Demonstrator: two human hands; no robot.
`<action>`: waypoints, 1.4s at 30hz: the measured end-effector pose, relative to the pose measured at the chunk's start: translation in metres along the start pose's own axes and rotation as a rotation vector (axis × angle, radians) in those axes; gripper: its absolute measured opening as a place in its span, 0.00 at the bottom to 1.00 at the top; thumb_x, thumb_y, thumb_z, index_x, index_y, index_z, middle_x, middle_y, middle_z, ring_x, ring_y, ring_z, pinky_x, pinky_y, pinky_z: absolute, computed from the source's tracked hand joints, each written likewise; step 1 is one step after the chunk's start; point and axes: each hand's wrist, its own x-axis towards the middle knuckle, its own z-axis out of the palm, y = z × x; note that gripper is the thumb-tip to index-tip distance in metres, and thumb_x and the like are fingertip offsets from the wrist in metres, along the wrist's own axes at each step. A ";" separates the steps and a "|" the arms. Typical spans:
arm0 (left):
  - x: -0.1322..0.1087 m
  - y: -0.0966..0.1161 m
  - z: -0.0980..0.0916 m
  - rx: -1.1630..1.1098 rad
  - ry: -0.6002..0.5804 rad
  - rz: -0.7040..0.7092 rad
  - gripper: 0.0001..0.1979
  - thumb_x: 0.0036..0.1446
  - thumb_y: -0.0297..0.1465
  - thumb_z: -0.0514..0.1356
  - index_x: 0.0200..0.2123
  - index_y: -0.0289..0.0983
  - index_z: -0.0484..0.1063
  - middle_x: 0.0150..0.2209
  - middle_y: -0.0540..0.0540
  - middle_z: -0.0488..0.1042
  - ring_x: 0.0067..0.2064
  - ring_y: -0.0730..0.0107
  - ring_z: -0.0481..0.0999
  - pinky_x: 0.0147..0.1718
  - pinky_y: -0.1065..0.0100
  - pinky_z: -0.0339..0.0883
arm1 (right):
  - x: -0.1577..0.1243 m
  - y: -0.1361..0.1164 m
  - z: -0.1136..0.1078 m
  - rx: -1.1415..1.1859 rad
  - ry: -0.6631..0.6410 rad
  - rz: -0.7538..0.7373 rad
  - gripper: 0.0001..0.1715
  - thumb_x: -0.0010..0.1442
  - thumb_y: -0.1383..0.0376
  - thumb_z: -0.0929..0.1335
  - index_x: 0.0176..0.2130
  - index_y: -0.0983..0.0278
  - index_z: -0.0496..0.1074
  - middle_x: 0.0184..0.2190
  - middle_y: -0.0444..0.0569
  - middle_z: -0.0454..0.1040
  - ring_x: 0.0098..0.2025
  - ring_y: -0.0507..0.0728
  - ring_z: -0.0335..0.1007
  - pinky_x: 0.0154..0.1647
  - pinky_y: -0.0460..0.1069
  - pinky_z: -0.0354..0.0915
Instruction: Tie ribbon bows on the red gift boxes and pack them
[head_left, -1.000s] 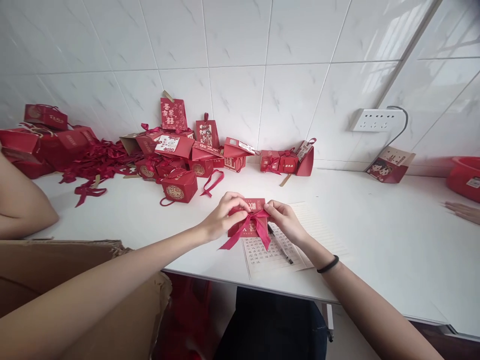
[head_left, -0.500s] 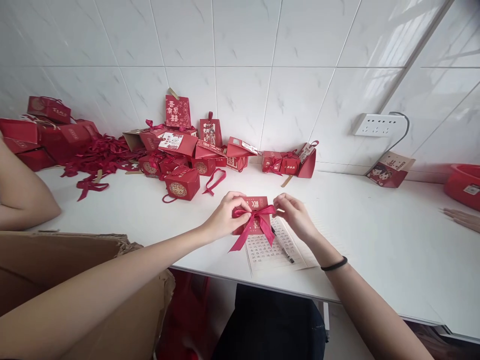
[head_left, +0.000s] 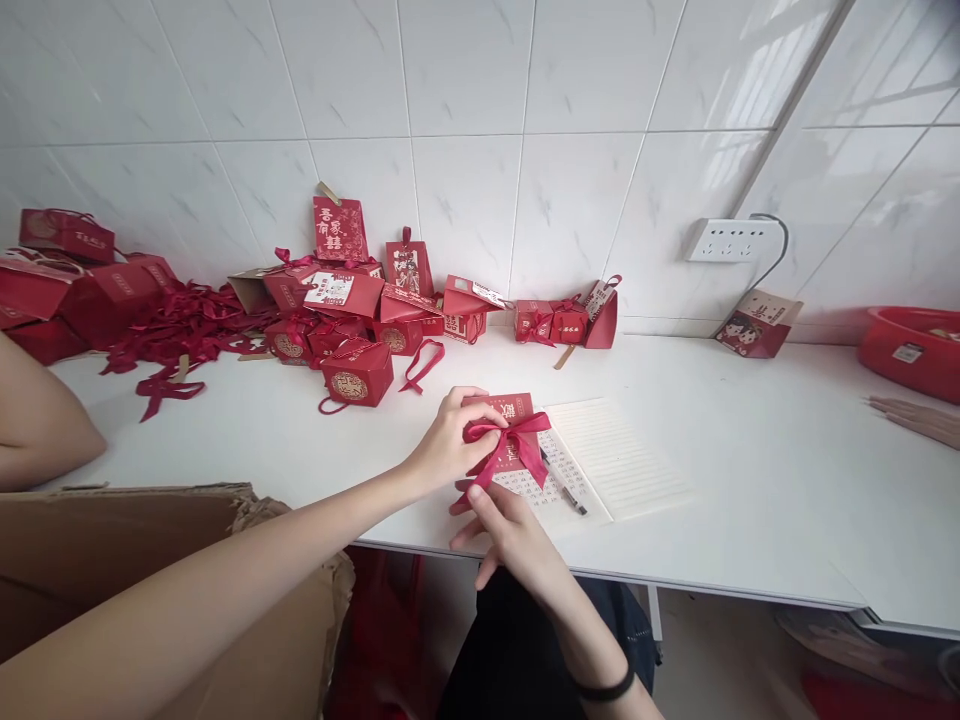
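Our left hand (head_left: 459, 440) was pinched on a shiny red ribbon bow (head_left: 531, 425). The bow lay across a small flat red paper packet (head_left: 515, 406) with pale writing. The packet was in front of us, at the near edge of the white desk (head_left: 750, 450), over part of an open notebook (head_left: 616, 450) with lined paper pages. Our right hand (head_left: 469, 515) was at the bow's lower left tail, with some fingers spread; we could not tell if it gripped the tail. A thin clear pen (head_left: 564, 485) lay on the handwritten page, right of the packet. Behind our hands we had a red paper box (head_left: 358, 375) with a round gold picture, near a tangled heap of dark red ribbons (head_left: 206, 315).
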 end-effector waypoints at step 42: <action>0.004 -0.004 0.006 -0.003 0.042 -0.027 0.01 0.52 0.29 0.61 0.29 0.39 0.73 0.45 0.46 0.62 0.51 0.64 0.68 0.57 0.58 0.60 | -0.014 -0.010 -0.059 -0.307 0.382 -0.067 0.35 0.50 0.35 0.61 0.28 0.65 0.65 0.21 0.43 0.67 0.10 0.46 0.54 0.09 0.44 0.53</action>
